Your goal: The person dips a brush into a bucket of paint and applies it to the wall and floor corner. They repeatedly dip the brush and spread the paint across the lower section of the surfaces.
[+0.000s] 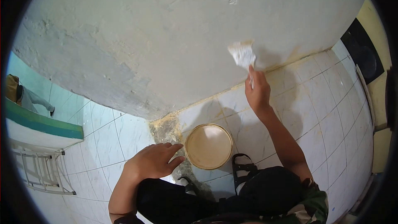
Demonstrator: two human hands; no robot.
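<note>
My right hand (pixel 258 89) is closed around the handle of a paintbrush (pixel 242 53) coated in white. Its bristles point up and lie against, or very close to, the pale grey wall (pixel 166 37). My left hand (pixel 155 161) hangs over my knee with its fingers stretched out, holding nothing. Just right of those fingertips, a round bucket (pixel 209 126) with a cream rim stands on the floor between me and the wall. Pale, whitish material shows inside it.
White tiles (pixel 306 112) cover the floor, with a rough bare strip (pixel 166 130) near the bucket. A metal ladder (pixel 41 172) lies at left beside a green-edged ledge (pixel 45 122). Part of another person (pixel 31 95) shows far left. A black speaker-like panel (pixel 362 49) stands at right.
</note>
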